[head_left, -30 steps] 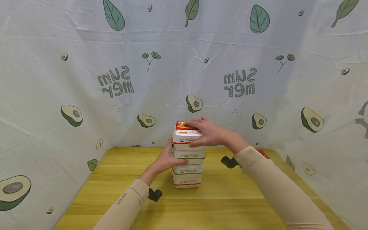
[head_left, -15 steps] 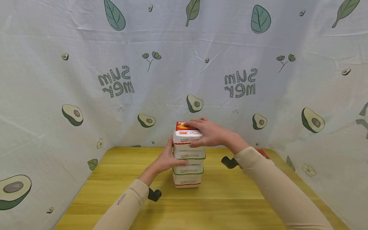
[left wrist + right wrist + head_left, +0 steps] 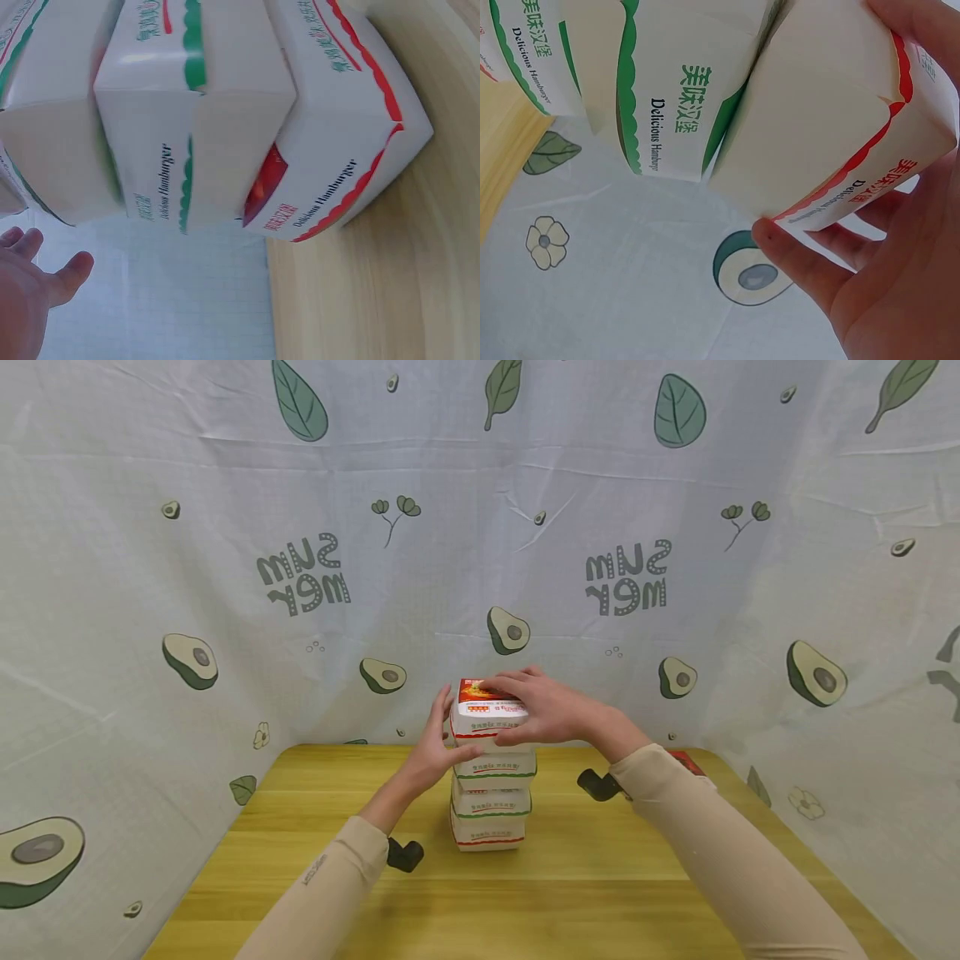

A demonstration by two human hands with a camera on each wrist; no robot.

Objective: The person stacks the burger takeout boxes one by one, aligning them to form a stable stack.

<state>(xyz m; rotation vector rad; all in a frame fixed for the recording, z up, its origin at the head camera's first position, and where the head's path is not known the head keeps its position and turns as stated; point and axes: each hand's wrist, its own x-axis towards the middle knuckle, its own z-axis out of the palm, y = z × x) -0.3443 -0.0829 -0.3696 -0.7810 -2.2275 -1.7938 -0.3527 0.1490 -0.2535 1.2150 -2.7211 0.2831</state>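
Note:
Paper hamburger boxes stand in a tower at the middle of the table. The top box (image 3: pixel 480 727) has a red and white lid and a red wavy band. Below it come two green-banded boxes, an upper one (image 3: pixel 495 767) and a lower one (image 3: pixel 495 803), then a red-banded bottom box (image 3: pixel 487 837). My right hand (image 3: pixel 555 706) grips the top box from above, thumb at its front and fingers over the lid. Alongside the tower's upper left is my left hand (image 3: pixel 431 752), fingers spread; in the left wrist view this hand (image 3: pixel 30 281) shows a gap from the boxes.
The yellow wooden table (image 3: pixel 300 843) lies in front of a hanging cloth (image 3: pixel 450 568) printed with avocados and leaves. A red-topped item (image 3: pixel 687 762) shows at the table's back right, partly behind my right sleeve. Black pieces (image 3: pixel 405 856) sit at both cuffs.
My left hand has let go of the tower's left side and moved up a little, its thumb rising from the lower boxes toward the top one. The right hand and boxes stay put.

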